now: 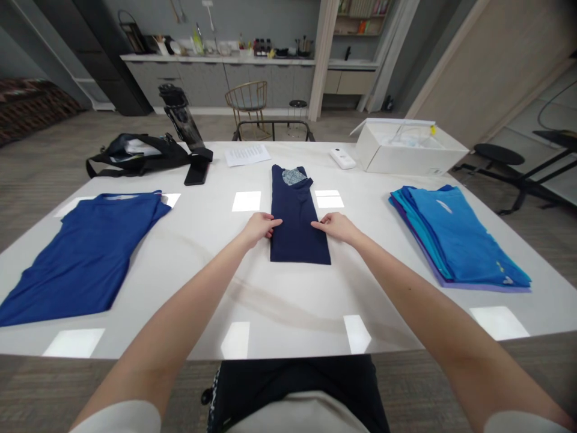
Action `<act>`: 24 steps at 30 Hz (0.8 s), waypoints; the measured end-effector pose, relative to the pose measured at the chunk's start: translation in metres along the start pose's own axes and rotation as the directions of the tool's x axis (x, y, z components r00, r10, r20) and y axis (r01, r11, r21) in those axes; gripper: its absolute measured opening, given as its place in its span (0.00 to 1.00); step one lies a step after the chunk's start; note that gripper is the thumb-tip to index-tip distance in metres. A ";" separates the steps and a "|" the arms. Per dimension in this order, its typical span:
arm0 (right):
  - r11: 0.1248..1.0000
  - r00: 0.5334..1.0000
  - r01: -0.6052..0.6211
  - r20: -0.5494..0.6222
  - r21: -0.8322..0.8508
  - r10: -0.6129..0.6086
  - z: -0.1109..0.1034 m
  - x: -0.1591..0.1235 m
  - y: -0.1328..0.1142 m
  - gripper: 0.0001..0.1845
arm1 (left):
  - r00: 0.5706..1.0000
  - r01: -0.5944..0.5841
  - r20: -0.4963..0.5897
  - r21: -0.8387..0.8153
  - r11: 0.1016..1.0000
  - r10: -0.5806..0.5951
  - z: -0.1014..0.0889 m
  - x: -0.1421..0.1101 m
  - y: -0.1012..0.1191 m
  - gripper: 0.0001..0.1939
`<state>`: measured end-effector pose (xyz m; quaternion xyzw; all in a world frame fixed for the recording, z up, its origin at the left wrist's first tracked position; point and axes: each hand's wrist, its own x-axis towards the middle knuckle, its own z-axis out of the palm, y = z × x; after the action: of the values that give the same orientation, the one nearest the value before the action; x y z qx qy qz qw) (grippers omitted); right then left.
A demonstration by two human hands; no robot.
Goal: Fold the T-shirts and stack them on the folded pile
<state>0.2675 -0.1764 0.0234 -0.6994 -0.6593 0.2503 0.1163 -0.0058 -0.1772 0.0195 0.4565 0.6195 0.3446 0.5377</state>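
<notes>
A dark navy T-shirt point(295, 219), folded into a narrow upright rectangle, lies in the middle of the white table, its patterned inner collar at the far end. At its left edge my left hand point(262, 227) pinches the cloth, thumb on top and fingers curled at the side. Opposite it, my right hand point(336, 227) grips the right edge in the same way. A royal-blue T-shirt point(97, 252) is spread on the left of the table. Over on the right is a stack of folded shirts point(464, 234) in blue, teal and purple.
Along the far side of the table point(288, 325) are a black bag point(139, 153), a dark bottle point(183, 117), a phone point(197, 172), a printed sheet point(247, 155), a small white device point(342, 159) and an open white box point(408, 147). A chair point(247, 99) stands beyond.
</notes>
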 end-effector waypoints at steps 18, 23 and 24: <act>0.991 0.993 0.115 -0.016 0.073 -0.114 0.000 0.026 0.007 0.20 | 0.951 -0.257 0.175 -0.003 0.966 0.254 -0.015 0.044 -0.001 0.17; 0.995 0.997 0.069 0.017 0.071 -0.071 -0.003 0.035 0.002 0.17 | 0.949 -0.283 0.167 0.092 0.955 0.266 -0.013 0.048 -0.006 0.18; 0.994 0.997 0.069 0.013 0.082 -0.070 -0.003 0.037 0.002 0.18 | 0.949 -0.291 0.158 0.121 0.949 0.271 -0.012 0.048 -0.006 0.18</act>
<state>0.2708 -0.1395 0.0182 -0.6688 -0.6733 0.2783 0.1482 -0.0190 -0.1333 -0.0013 0.6006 0.5319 0.3398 0.4908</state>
